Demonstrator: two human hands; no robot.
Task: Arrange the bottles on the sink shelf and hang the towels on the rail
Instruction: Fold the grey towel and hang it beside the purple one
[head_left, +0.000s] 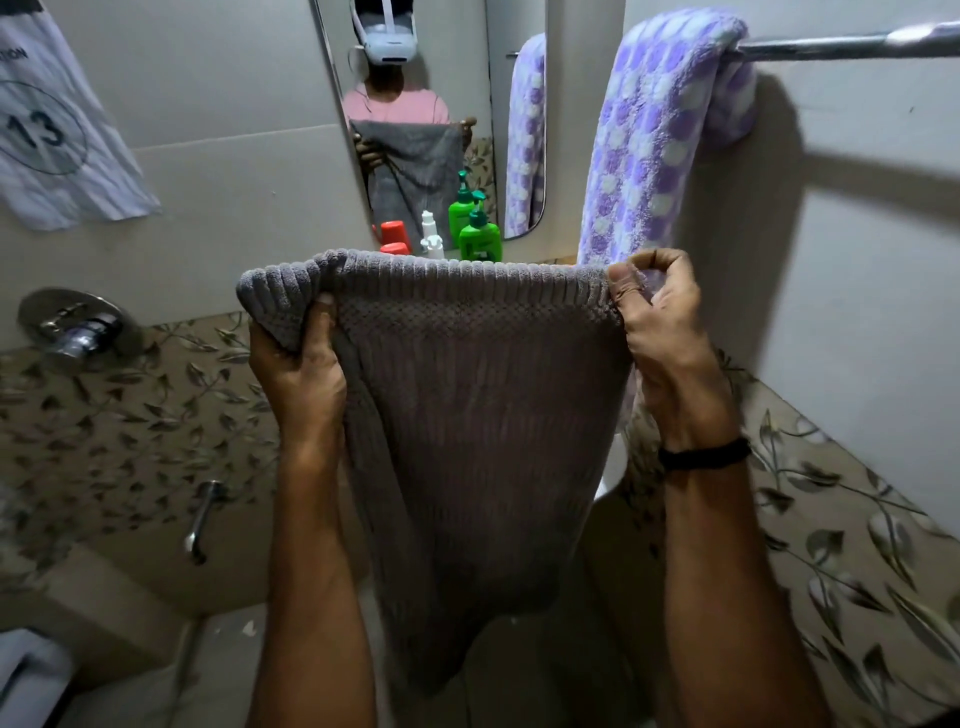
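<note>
1. A person is holding up a grey towel (467, 415) with both hands, in front of the wall mirror (457, 62).
2. The right hand (660, 332) is pinching the top right corner of the grey towel. Its fingers (670, 265) are bending in, and the thumb is pressing the cloth against them.
3. The left hand (298, 364) is gripping the top left corner. The cloth is bunching up there. The thumb is lying on the front, and the fingers are curling round behind the cloth, so they are mostly hiding.
4. The top edge of the grey towel is stretching flat between the two hands. The rest is hanging straight down between the arms.
5. A black band (704, 452) is sitting on the right wrist.
6. A purple towel (665, 130) with white spots is hanging over the left end of the shiny rail (841, 47). The rail is up high on the right wall. The grey towel is lower than the rail and is not touching it.
7. A green bottle (480, 236), a white bottle (432, 244) and a red cap (396, 248) are peeking over the top of the grey towel, just below the mirror. They are standing close together. The towel is hiding what they are standing on.
8. The mirror is showing the grey towel, the purple towel and the bottles again.
9. A shiny tap handle (78, 327) is sticking out of the left wall, with a spout (200, 519) lower down.
10. A paper (47, 130) with the number 13 is hanging at the top left.
</note>
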